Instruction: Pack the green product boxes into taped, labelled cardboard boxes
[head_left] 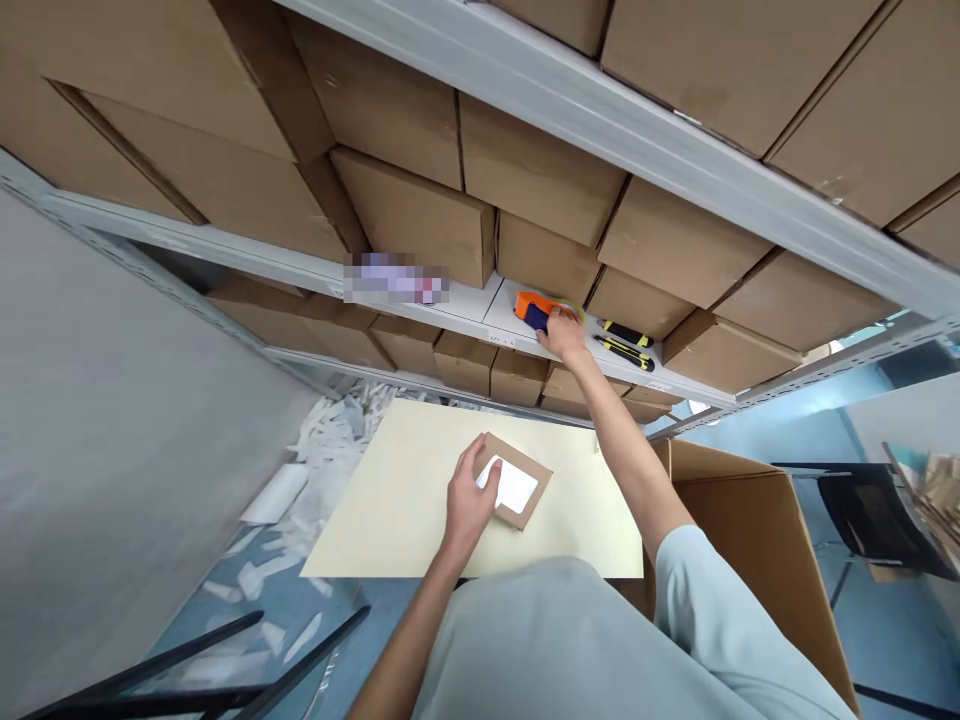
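Note:
A small flat cardboard box with a blank white label lies on the pale yellow tabletop. My left hand grips its left side, with the thumb over the label. Up on the shelf, my right hand is closed around an orange and dark blue tape dispenser, which partly hides behind the fingers. To the right of that hand lie black and yellow utility knives on the same shelf.
Brown cartons fill the metal shelving ahead. A large open carton stands right of the table, near a black chair. White scraps litter the floor at left. A pixelated item rests on the shelf.

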